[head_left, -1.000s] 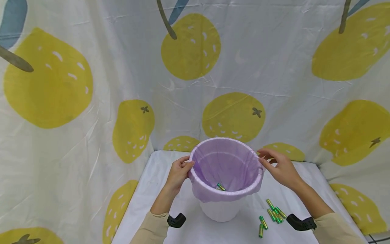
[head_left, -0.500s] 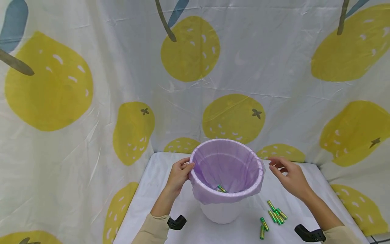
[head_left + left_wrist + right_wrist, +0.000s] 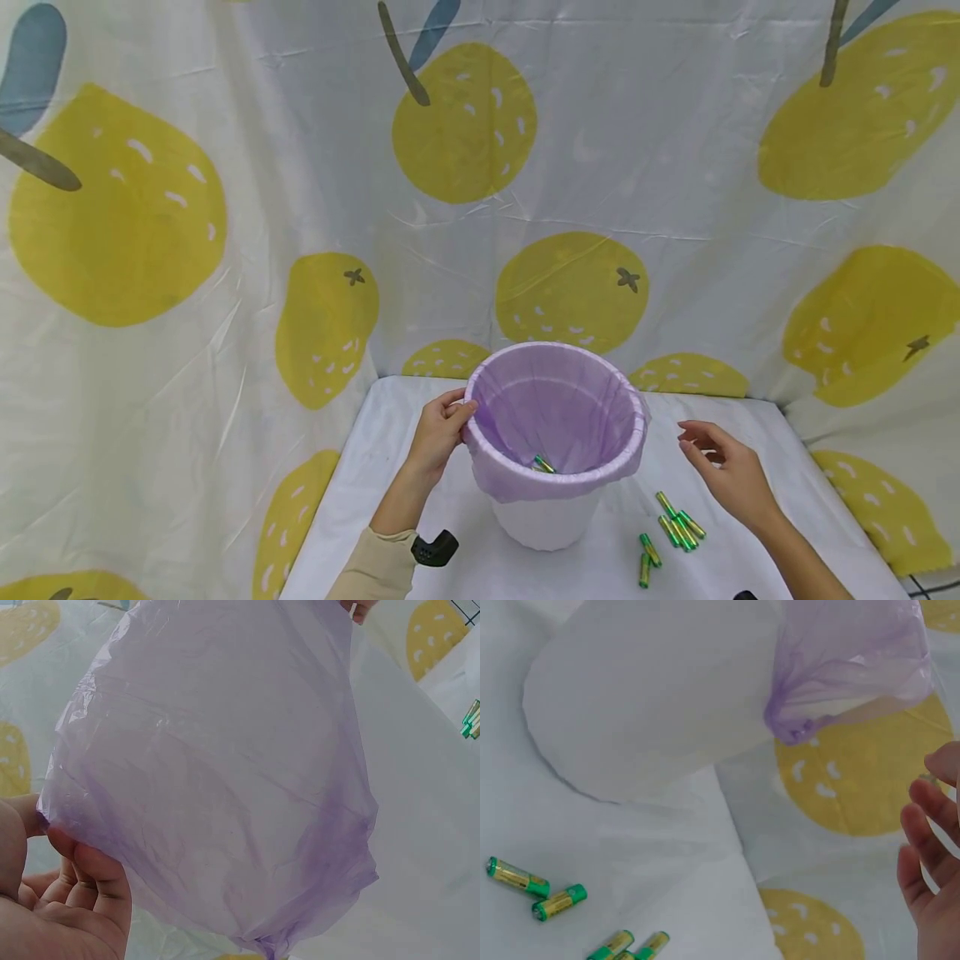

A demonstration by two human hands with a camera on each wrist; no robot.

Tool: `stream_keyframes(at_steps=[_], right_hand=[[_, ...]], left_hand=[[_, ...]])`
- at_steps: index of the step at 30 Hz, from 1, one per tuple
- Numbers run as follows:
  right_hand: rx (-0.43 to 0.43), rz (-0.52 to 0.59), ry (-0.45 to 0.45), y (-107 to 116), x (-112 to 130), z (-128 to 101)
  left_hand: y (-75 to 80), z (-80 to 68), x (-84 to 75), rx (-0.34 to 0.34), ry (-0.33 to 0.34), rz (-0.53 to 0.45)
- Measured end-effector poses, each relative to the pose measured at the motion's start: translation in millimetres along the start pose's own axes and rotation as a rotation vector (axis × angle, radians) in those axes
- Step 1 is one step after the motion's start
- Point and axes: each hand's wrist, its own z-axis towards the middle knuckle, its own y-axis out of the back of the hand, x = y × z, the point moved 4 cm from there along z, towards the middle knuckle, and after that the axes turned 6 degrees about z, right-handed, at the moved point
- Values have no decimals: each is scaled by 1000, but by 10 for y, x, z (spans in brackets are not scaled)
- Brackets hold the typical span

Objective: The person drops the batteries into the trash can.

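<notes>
A white wastebasket (image 3: 547, 523) stands on the table, lined with a thin purple bin bag (image 3: 555, 400) folded out over its rim. My left hand (image 3: 437, 429) pinches the bag and rim on the left side, and in the left wrist view its fingers (image 3: 101, 874) hold the bag's edge. Some green-and-gold batteries (image 3: 545, 464) lie inside the basket. Right of it, my right hand (image 3: 727, 477) hangs in the air with loosely bent fingers, holding nothing. Below that hand, several more batteries (image 3: 678, 521) lie in a loose group, with two others (image 3: 647, 552) nearer the front.
A white cloth covers the table (image 3: 420, 533). Behind it and along both sides hangs a curtain (image 3: 697, 275) printed with yellow fruit. A dark cable (image 3: 930, 590) shows at the lower right corner.
My right hand has let go of the basket's right rim and moved right and down toward the loose batteries. The left hand keeps its hold on the rim.
</notes>
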Motion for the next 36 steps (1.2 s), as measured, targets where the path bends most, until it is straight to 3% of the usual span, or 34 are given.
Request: stream_keyframes(at_steps=[13,32,36], right_hand=[[-53,-50,-114,-168,-346,-426],[-28,-51,-427,-575,-734,-1013],[-45,-31,-457,-693,-831,-1163]], left_hand=[[-5,6,5,3,9,-5],[-8,14,10,1,1,0],[-4,8,7,-3,-3,1]])
